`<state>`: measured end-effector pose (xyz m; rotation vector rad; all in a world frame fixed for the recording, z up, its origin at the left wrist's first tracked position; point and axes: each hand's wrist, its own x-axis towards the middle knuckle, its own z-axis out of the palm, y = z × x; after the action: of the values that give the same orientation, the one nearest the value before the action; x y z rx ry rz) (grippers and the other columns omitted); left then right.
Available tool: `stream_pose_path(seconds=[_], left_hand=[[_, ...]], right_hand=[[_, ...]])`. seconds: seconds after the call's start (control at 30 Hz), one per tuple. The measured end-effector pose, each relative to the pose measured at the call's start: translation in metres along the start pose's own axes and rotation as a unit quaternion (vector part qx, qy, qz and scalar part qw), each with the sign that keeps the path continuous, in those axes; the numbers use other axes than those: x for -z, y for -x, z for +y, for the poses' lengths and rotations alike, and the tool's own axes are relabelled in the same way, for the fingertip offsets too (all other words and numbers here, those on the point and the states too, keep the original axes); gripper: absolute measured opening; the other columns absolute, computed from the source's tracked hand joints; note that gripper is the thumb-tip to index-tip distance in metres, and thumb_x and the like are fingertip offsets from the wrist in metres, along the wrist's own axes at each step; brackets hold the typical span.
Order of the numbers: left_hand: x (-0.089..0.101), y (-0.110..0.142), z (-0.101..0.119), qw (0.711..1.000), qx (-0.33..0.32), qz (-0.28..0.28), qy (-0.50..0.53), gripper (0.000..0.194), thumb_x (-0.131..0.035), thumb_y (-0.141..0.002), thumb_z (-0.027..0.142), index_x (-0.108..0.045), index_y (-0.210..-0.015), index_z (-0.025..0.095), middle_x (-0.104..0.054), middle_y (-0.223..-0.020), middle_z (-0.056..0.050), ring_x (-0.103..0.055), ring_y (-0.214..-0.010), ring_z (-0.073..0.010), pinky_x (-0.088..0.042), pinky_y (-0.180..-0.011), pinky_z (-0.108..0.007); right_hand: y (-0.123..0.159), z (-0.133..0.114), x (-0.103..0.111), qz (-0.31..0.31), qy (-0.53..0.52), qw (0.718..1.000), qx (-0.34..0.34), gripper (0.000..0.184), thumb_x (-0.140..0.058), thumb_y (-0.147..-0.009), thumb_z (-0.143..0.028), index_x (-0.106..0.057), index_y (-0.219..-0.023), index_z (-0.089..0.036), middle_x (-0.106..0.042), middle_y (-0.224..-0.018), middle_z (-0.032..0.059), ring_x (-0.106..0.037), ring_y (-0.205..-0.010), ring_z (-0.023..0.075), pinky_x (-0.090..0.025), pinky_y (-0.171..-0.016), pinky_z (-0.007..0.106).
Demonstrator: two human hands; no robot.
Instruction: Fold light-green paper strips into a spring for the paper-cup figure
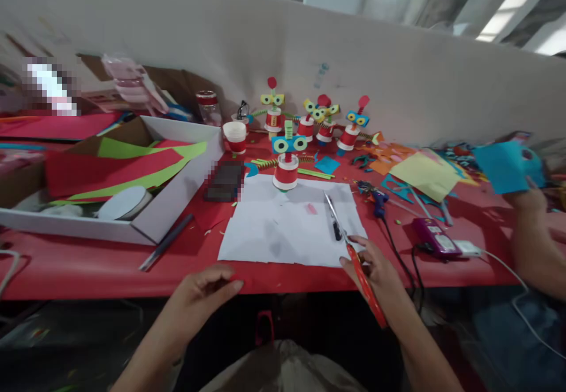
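My right hand (375, 271) is closed round the red handles of a pair of scissors (349, 249), whose blades point away over a white sheet of paper (283, 227) on the red table (88, 268). My left hand (204, 290) hovers at the table's near edge with fingers loosely curled and holds nothing. A red paper-cup robot with blue eyes (286, 162) stands at the far edge of the white sheet.
A white box (170, 203) of coloured paper lies at the left. Several more cup robots (325, 122) stand by the wall. A blue glue gun (378, 198), a purple device (431, 239) and cables lie right. Another person's arm (530, 233) holds blue paper (506, 165).
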<state>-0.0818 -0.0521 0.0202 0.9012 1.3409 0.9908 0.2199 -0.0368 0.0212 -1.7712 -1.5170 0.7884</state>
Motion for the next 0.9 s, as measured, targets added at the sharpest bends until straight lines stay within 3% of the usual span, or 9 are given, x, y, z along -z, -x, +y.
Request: stream_pose_path(seconds=[0.07,0.13,0.2,0.33,0.43,0.6,0.77,0.9], left_hand=[[-0.003,0.0,-0.001,0.997,-0.008,-0.056,-0.059,0.019,-0.081,-0.061,0.036,-0.071,-0.06,0.02,-0.067,-0.068,-0.004,-0.057,-0.071,-0.0199,-0.045,-0.066,-0.027],[-0.006,-0.003,-0.001,0.993,-0.022,-0.078,-0.081,0.023,-0.078,-0.065,0.04,-0.069,-0.057,0.02,-0.064,-0.065,-0.002,-0.055,-0.067,-0.0175,-0.044,-0.063,-0.026],[-0.01,-0.011,0.001,0.996,-0.029,-0.065,-0.058,0.025,-0.076,-0.067,0.041,-0.068,-0.058,0.02,-0.062,-0.063,-0.001,-0.054,-0.065,-0.0163,-0.044,-0.063,-0.025],[-0.032,-0.039,0.009,0.998,-0.027,-0.015,0.046,0.024,-0.082,-0.061,0.036,-0.074,-0.073,0.017,-0.068,-0.067,-0.003,-0.06,-0.067,-0.0163,-0.048,-0.066,-0.026],[-0.051,-0.061,0.015,0.988,-0.02,0.005,0.154,0.029,-0.086,-0.052,0.03,-0.072,-0.072,0.014,-0.069,-0.069,-0.004,-0.065,-0.068,-0.017,-0.051,-0.066,-0.027],[-0.062,-0.081,0.014,0.971,0.002,-0.009,0.239,0.021,-0.083,-0.059,0.019,-0.068,-0.073,0.013,-0.071,-0.072,-0.004,-0.07,-0.074,-0.0171,-0.054,-0.077,-0.03],[-0.061,-0.085,0.017,0.966,0.001,-0.025,0.257,0.025,-0.085,-0.056,0.023,-0.066,-0.07,0.015,-0.071,-0.072,-0.003,-0.07,-0.074,-0.0165,-0.053,-0.076,-0.028],[-0.058,-0.091,0.027,0.983,-0.023,-0.03,0.18,0.029,-0.085,-0.057,0.035,-0.068,-0.067,0.014,-0.065,-0.062,-0.001,-0.062,-0.062,-0.0119,-0.046,-0.062,-0.022]], right_hand=[[-0.02,0.005,0.011,0.037,0.144,0.989,0.009,0.042,-0.056,-0.084,-0.034,-0.055,-0.122,-0.016,-0.062,-0.072,0.0015,-0.06,-0.063,0.019,-0.044,-0.06,0.029],[-0.038,0.005,0.017,0.057,0.258,0.964,0.004,0.04,-0.052,-0.085,-0.025,-0.054,-0.123,-0.013,-0.069,-0.089,0.0093,-0.066,-0.08,0.0233,-0.045,-0.069,0.03],[-0.053,0.003,0.02,0.048,0.335,0.941,-0.003,0.041,-0.049,-0.087,-0.022,-0.053,-0.126,-0.011,-0.069,-0.102,0.0155,-0.066,-0.09,0.0258,-0.045,-0.074,0.031],[-0.066,0.0,0.019,0.025,0.428,0.903,-0.008,0.042,-0.042,-0.093,-0.031,-0.053,-0.128,-0.011,-0.068,-0.103,0.0193,-0.067,-0.092,0.0289,-0.044,-0.074,0.034],[-0.066,0.0,0.02,0.02,0.466,0.884,-0.014,0.043,-0.041,-0.094,-0.035,-0.053,-0.13,-0.014,-0.067,-0.106,0.0188,-0.066,-0.094,0.0299,-0.044,-0.074,0.035],[-0.064,-0.008,0.022,0.02,0.525,0.85,0.026,0.036,-0.043,-0.093,-0.032,-0.065,-0.116,-0.015,-0.066,-0.1,0.0186,-0.062,-0.097,0.0322,-0.043,-0.077,0.038],[-0.073,-0.025,0.002,0.032,0.492,0.864,0.106,0.037,-0.041,-0.095,-0.034,-0.063,-0.115,-0.014,-0.069,-0.1,0.0175,-0.062,-0.096,0.0308,-0.043,-0.077,0.036],[-0.082,-0.023,-0.017,0.017,0.471,0.876,0.103,0.035,-0.044,-0.091,-0.023,-0.059,-0.121,-0.013,-0.071,-0.092,0.0164,-0.067,-0.086,0.0285,-0.044,-0.068,0.033]])
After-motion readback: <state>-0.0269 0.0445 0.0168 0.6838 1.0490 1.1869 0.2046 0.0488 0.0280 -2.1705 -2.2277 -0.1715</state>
